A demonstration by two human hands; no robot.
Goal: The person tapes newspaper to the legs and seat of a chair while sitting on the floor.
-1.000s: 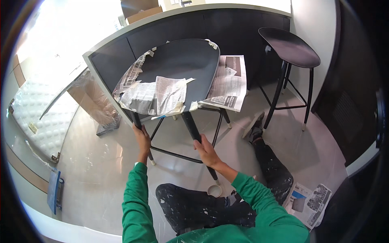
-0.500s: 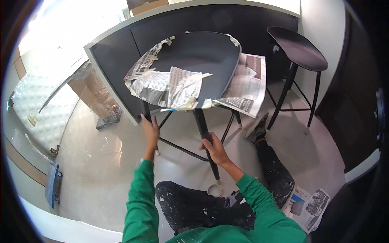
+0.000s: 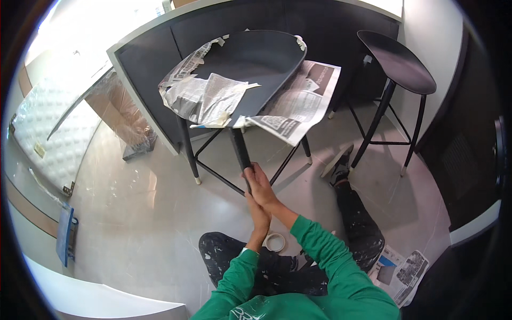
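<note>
A black bar stool (image 3: 269, 50) stands in front of me, its seat edge covered with taped newspaper (image 3: 218, 98). A loose newspaper flap (image 3: 298, 106) sticks out on its right side. My right hand (image 3: 261, 184) is closed around the stool's near leg (image 3: 239, 149). Just below it, my left hand (image 3: 258, 213) grips the same leg, and the two hands touch. The lower end of that leg is hidden behind my hands. On the floor by my legs lies a roll of tape (image 3: 275, 242).
A second black stool (image 3: 397, 61) stands at the right by the dark counter panel (image 3: 229, 29). Newspaper sheets (image 3: 400, 272) lie at my lower right. A blue dolly (image 3: 65, 234) and a plastic-wrapped box (image 3: 120, 109) are at the left. My outstretched leg (image 3: 354, 213) reaches toward the second stool.
My left hand has left the stool's left leg and moved right to the near leg, below my right hand. The stool has shifted and turned slightly, its near leg now farther left.
</note>
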